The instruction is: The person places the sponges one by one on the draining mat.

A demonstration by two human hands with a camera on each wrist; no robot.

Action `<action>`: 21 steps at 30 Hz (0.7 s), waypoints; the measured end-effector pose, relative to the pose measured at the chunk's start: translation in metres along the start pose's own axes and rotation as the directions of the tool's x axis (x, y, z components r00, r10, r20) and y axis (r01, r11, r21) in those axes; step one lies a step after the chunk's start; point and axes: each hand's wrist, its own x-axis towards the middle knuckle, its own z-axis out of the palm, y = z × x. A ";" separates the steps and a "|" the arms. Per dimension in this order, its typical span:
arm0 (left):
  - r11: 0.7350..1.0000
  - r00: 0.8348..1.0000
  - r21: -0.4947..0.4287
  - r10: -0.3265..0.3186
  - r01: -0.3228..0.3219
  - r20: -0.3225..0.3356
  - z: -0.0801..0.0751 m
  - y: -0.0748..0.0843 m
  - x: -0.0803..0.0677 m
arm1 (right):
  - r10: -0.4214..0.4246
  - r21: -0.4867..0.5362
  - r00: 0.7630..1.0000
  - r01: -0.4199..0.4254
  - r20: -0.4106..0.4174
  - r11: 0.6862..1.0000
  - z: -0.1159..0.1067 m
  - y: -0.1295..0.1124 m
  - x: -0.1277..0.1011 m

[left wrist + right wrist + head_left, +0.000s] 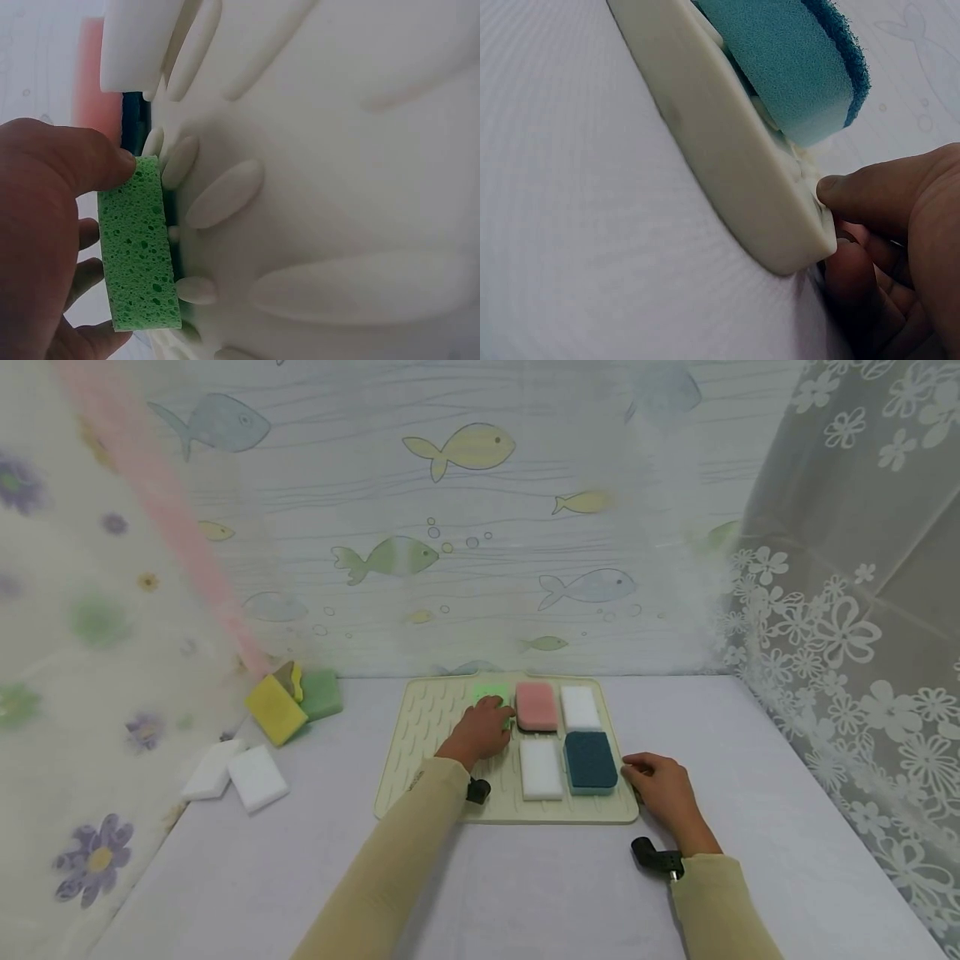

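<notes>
My left hand (483, 729) grips a light green sponge (139, 255) by its edges, thumb on one end and fingers round the other. The sponge lies on a cream ridged drying mat (427, 718), partly hidden by the hand in the head view. At the mat's right side, my right hand (662, 785) pinches the rim between thumb and fingers. Beside the left hand is a pink sponge (536, 706) with a dark underside. A white sponge (542, 768) and a blue sponge (591, 762) with a dark top lie nearer me; another white sponge (581, 707) sits at the back right.
Left of the mat, a yellow sponge (276, 708) leans near a green one (322, 693). Two white sponges (258, 778) lie overlapping in front of them. A fish-patterned curtain (480, 610) hangs behind the table (525, 893), with sheer lace (847, 635) on the right.
</notes>
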 end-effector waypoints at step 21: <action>0.999 0.999 0.030 -0.034 0.034 -0.014 0.000 -0.007 -0.012 | 0.011 0.007 1.000 -0.011 0.003 1.000 0.003 -0.002 0.001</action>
